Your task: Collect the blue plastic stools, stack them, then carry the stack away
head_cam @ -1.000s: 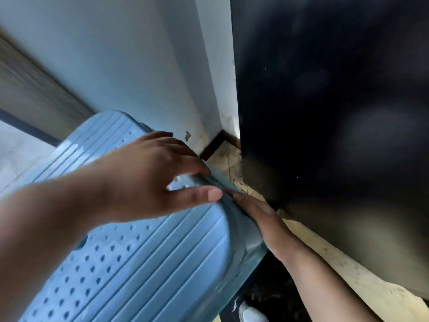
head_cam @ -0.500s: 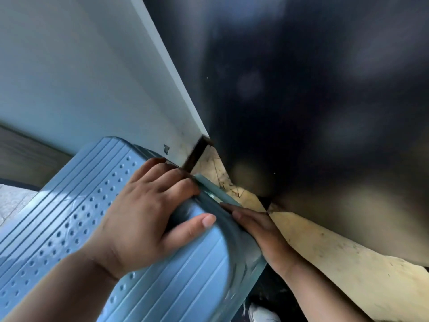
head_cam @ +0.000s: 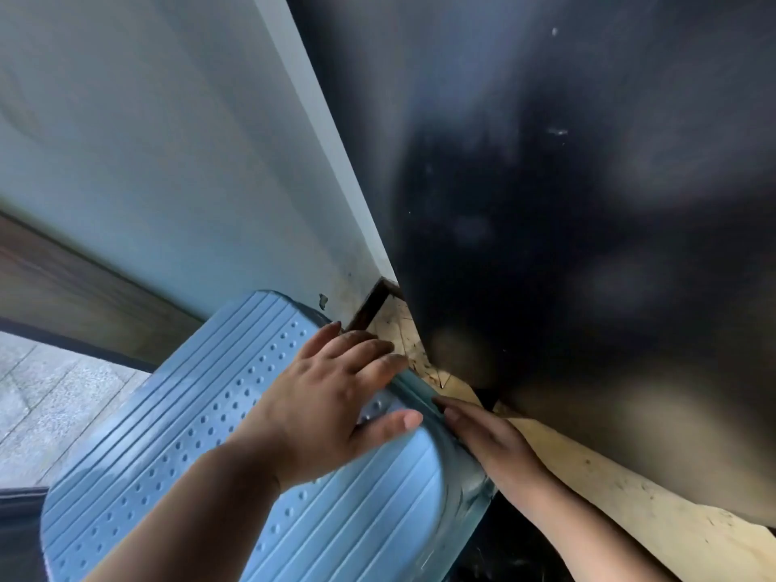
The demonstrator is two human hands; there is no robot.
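A blue plastic stool (head_cam: 176, 455) with a ribbed, dimpled seat fills the lower left, tilted toward me; whether more stools sit under it is hidden. My left hand (head_cam: 331, 396) lies on the seat's far right corner, fingers curled over the edge and thumb pressed flat on top. My right hand (head_cam: 491, 438) holds the stool's right side wall, fingers stretched along the rim just below the left thumb.
A pale blue wall (head_cam: 168, 161) rises at the left with a dark skirting (head_cam: 84, 304). A large black panel (head_cam: 567, 203) stands close on the right. Scuffed light wooden floor (head_cam: 609, 485) runs under it into a tight corner (head_cam: 390, 296). Grey paving (head_cam: 50, 392) shows lower left.
The view has swung left and the stool has shifted with both hands still on it. My left fingers have spread a little over the edge.
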